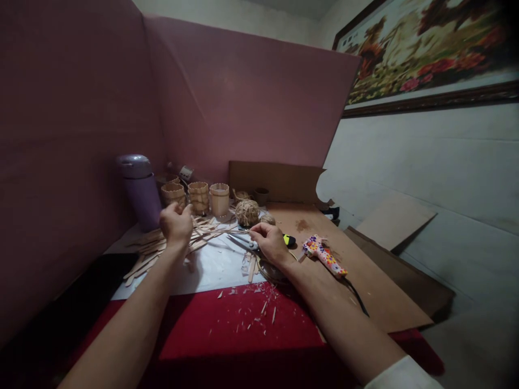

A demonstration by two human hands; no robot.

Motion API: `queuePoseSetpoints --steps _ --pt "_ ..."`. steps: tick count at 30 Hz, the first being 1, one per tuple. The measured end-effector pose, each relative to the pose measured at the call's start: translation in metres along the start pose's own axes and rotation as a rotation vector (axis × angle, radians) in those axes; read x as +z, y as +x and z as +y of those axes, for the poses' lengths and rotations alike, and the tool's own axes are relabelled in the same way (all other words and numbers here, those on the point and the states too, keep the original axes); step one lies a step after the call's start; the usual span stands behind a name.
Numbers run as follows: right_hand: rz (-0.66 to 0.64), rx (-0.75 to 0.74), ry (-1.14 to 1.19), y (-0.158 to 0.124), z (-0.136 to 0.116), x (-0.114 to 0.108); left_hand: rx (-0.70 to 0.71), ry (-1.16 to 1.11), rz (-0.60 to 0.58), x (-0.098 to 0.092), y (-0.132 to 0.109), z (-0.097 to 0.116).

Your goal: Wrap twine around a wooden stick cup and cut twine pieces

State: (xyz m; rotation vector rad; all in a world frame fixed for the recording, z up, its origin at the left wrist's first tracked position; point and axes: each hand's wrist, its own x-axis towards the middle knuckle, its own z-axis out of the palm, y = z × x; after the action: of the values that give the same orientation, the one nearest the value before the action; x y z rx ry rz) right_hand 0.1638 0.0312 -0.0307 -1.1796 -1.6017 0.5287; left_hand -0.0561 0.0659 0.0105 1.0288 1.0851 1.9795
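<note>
My left hand (177, 226) is raised over a pile of wooden craft sticks (152, 249), thumb and fingers pinched together. Whatever lies between those fingertips, if anything, is too small to make out. Lower and to the right, my right hand (271, 244) pinches a thin strand of twine (233, 232) that runs leftward over the sticks. Scissors (245, 242) lie open-bladed beside and partly under the right hand. Behind it sits a ball of twine (247, 212), with a smaller ball (268, 219) next to it.
Stick-covered cups (220, 200) stand at the back, near a purple bottle (141, 194). A flowered glue gun (324, 256) with a black cord lies on cardboard (377, 294) at right. Wood scraps litter the red cloth (227, 337). A yellow-black tool (288, 240) is beyond my right hand.
</note>
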Motion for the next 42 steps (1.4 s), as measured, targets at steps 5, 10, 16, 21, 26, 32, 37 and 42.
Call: queuePoseSetpoints --steps 5,10,16,21,26,32,37,42 --pt "-0.016 -0.169 -0.163 -0.006 -0.013 -0.003 0.336 0.293 -0.453 0.025 -0.039 0.0" --pt "0.009 -0.251 -0.199 -0.008 -0.018 -0.002 0.256 0.396 -0.844 0.038 -0.062 -0.02" --pt "0.04 -0.277 -0.185 -0.005 -0.014 -0.003 0.016 0.423 -0.79 0.034 -0.055 -0.023" --pt "0.085 -0.293 -0.226 0.0 -0.008 -0.007 -0.137 0.466 -0.801 0.034 -0.052 -0.014" --pt "0.093 -0.309 -0.22 0.001 -0.007 -0.008 -0.122 0.487 -0.807 0.035 -0.052 -0.01" --pt "0.123 -0.267 -0.146 0.002 -0.003 -0.006 -0.225 0.457 -0.764 0.033 -0.05 -0.001" --pt "0.131 -0.282 -0.113 0.002 -0.003 -0.005 -0.239 0.486 -0.747 0.031 -0.047 -0.003" --pt "0.186 -0.318 -0.229 0.004 -0.022 -0.018 -0.265 0.446 -0.758 0.03 -0.044 -0.001"
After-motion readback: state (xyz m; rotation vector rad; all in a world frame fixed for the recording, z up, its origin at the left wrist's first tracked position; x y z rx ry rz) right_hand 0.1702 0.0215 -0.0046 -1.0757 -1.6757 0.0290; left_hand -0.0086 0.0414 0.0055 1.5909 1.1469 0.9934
